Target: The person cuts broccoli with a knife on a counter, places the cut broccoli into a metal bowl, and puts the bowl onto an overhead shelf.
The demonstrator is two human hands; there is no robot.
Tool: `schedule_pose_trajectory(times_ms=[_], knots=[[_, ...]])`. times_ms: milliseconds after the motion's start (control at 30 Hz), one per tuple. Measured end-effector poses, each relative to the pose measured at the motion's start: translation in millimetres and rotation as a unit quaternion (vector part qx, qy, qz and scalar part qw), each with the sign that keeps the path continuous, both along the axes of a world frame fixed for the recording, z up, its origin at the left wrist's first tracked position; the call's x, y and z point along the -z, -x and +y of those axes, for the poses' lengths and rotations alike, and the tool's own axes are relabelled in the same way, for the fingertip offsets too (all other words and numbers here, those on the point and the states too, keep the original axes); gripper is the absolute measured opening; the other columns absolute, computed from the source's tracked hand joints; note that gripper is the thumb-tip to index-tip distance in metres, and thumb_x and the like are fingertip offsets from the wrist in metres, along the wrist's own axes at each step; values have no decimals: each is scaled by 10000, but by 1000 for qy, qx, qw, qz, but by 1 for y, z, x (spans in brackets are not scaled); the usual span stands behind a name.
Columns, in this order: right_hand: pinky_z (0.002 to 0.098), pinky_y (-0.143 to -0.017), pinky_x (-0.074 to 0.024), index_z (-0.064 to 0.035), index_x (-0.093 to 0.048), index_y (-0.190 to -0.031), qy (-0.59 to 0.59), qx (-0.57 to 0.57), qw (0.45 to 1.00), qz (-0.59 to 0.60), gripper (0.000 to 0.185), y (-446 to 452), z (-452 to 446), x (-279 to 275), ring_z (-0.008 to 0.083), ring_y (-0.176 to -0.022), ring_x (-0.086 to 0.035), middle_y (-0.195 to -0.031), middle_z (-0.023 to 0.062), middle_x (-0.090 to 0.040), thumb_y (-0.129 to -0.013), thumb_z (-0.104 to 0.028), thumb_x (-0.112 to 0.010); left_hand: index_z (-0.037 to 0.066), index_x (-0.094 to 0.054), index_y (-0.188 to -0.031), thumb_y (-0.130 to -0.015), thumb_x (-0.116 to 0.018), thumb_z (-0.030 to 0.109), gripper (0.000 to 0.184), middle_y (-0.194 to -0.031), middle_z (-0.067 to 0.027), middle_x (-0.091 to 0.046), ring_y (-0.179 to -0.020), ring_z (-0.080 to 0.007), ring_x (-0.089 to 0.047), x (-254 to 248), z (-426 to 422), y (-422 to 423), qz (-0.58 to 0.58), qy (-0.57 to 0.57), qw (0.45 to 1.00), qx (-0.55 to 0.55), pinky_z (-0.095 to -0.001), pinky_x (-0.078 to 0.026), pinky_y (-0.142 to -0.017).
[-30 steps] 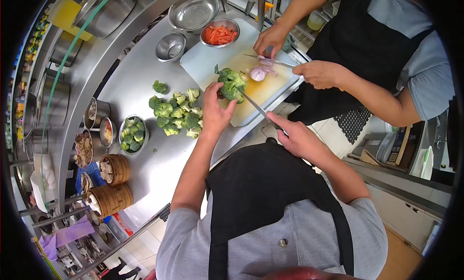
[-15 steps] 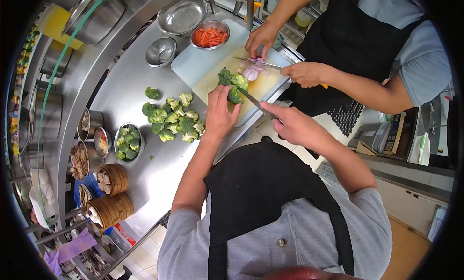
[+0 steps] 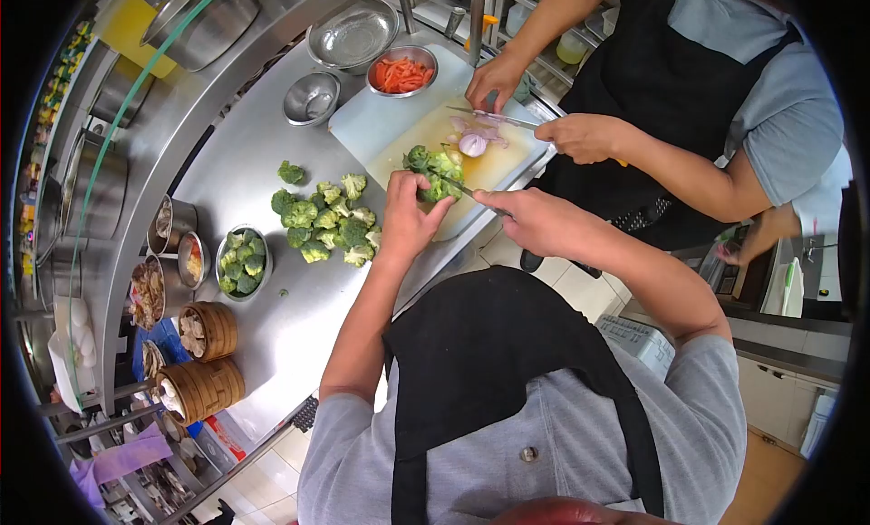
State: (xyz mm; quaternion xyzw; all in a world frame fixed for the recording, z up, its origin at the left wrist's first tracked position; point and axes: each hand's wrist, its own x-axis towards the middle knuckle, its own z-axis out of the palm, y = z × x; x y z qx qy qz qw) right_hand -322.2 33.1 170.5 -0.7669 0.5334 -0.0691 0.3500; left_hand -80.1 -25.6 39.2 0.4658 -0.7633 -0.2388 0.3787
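The green, leafy-stemmed broccoli head sits over the white rectangular cutting board, near its edge; whether it touches the board is unclear. The left hand is nearer, its grip clamped on the broccoli, fingers curled over the far side, thumb on the near side. The long steel knife slants from the right hand leftward into the broccoli; that grip is closed around the handle, forearm angled across from the right.

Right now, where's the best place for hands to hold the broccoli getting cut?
Probably the bumpy left side of the broccoli, coming from the left, like the left hand: the knife in the right hand meets it from the right, so that side seems safer.
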Motion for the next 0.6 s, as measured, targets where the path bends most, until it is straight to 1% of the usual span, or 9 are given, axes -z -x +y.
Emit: schedule_pose_trajectory(times_ms=[133,233,300,333,367,467,500,567,600], knots=[[462,-774,-561,-99,-510,-1585,-78,21,997,4,622,10,10,-12,386,-762,-704,-832,230,-694,-968,-31,-546,28,-551,-1135,-820,-887,85,464,-1131,-134,-579,-983,-256,-618,23,4,-4,134,-78,988,8,-357,-540,-840],[487,-768,-558,-89,-503,-1587,25,-10,999,-35,635,16,11,3,413,-766,-699,-836,243,-692,-957,-27,-557,33,-573,-1176,-905,-778,105,348,-1179,-114,-600,-971,-225,-628,22,3,-5,287,-153,946,-13,-365,-552,-837],[519,-800,-589,-36,-510,-1558,-29,-19,999,14,620,9,17,-6,422,-828,-730,-896,269,-720,-941,-22,-560,45,-596,-1207,-981,-648,160,259,-1238,-107,-606,-1001,-243,-637,9,4,-11,602,-319,730,-56,-391,-569,-825],[535,-789,-591,-38,-489,-1571,27,-46,998,23,632,11,22,6,437,-802,-724,-830,266,-705,-945,-38,-576,51,-611,-1246,-1027,-551,206,274,-1241,-118,-605,-1038,-252,-645,14,-1,-23,643,-374,668,-23,-416,-587,-823],[535,-789,-591,-38,-489,-1571,27,-47,998,21,632,10,26,8,437,-802,-724,-830,266,-705,-945,-38,-576,51,-611,-1246,-1027,-551,206,274,-1241,-118,-605,-1038,-252,-645,12,-9,-31,643,-373,669,-24,-416,-587,-823],[542,-786,-591,-67,-474,-1590,34,-52,995,75,649,9,32,10,433,-823,-727,-849,257,-710,-951,-54,-590,83,-592,-1422,-984,-696,189,462,-1276,-116,-580,-981,-220,-648,-3,-33,-39,401,-417,814,-48,-385,-597,-780],[544,-784,-591,-80,-455,-1605,38,-60,993,94,664,9,34,10,427,-836,-729,-863,248,-715,-955,-60,-590,83,-592,-1422,-984,-696,189,462,-1276,-116,-580,-981,-220,-648,-14,-38,-41,400,-418,814,-49,-385,-597,-780],[547,-781,-591,-93,-437,-1620,43,-67,990,114,679,9,34,10,422,-849,-731,-876,240,-720,-959,-66,-590,109,-575,-1485,-917,-805,168,615,-1298,-127,-560,-871,-197,-654,-30,-51,-46,177,-443,876,67,-327,-582,-701],[547,-778,-589,-100,-423,-1629,42,-71,989,122,690,11,34,12,418,-856,-731,-888,233,-722,-960,-68,-590,105,-580,-1496,-857,-871,187,707,-1265,-144,-589,-803,-172,-657,-34,-57,-46,162,-457,870,94,-290,-566,-643]])
